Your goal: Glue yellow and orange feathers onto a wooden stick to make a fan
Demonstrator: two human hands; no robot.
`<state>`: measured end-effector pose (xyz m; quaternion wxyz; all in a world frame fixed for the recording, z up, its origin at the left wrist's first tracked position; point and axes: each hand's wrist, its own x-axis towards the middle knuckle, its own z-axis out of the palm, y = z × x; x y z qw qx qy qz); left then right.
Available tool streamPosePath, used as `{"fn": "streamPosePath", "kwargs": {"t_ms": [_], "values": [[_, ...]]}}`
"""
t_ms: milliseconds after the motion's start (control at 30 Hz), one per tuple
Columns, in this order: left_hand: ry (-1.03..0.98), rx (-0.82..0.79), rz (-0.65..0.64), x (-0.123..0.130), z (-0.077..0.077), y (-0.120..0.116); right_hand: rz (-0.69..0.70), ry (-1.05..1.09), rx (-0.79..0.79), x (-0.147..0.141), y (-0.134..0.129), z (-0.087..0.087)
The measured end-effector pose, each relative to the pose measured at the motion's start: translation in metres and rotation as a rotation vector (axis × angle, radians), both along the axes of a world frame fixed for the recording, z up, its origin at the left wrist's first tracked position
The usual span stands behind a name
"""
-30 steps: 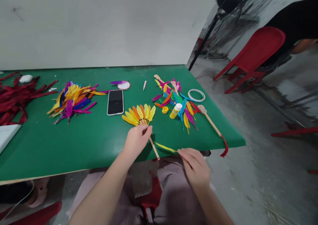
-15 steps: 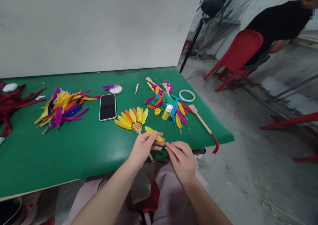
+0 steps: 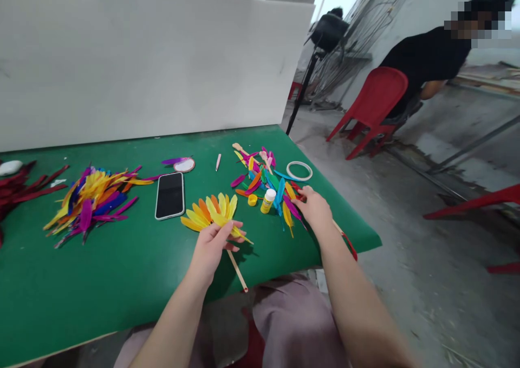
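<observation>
My left hand (image 3: 214, 243) is closed on a yellow feather (image 3: 240, 236), whose thin end points right. Under and behind that hand lies a fan of yellow and orange feathers (image 3: 203, 212) on a wooden stick (image 3: 238, 270); its middle is covered. My right hand (image 3: 317, 210) reaches to the right edge of a loose pile of coloured feathers (image 3: 279, 190), fingers apart. It covers the head of another wooden stick with a red tassel (image 3: 350, 246). An upright glue bottle (image 3: 267, 201) stands by its yellow cap (image 3: 252, 200).
A phone (image 3: 169, 195) lies left of the fan, near a second feather pile (image 3: 95, 200). Tape roll (image 3: 299, 171), small pen-like tool (image 3: 218, 162) and round white disc (image 3: 184, 165) lie farther back. A white board (image 3: 142, 64) bounds the table. One person (image 3: 426, 59) sits at right.
My right hand has left the yellow feather's thin end and moved right and up to the loose feathers. My left hand still holds the feather. The camera view has tilted up slightly.
</observation>
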<state>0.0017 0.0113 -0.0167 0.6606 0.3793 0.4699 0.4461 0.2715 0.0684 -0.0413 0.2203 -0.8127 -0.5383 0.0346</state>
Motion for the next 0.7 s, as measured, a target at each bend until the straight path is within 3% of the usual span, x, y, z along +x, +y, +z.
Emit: {"fn": "streamPosePath", "kwargs": {"t_ms": [300, 567, 700], "values": [[0.063, -0.003, -0.052, 0.004, 0.002, 0.003, -0.042, 0.125, -0.004, 0.027, -0.002, -0.011], [0.101, 0.023, -0.057, 0.008, -0.002, 0.005, -0.070, 0.352, 0.087, 0.036, -0.010, 0.006], [0.117, 0.024, -0.045, 0.005, -0.002, 0.006, -0.089, 0.365, 0.071, 0.038, -0.016, 0.011]]}}
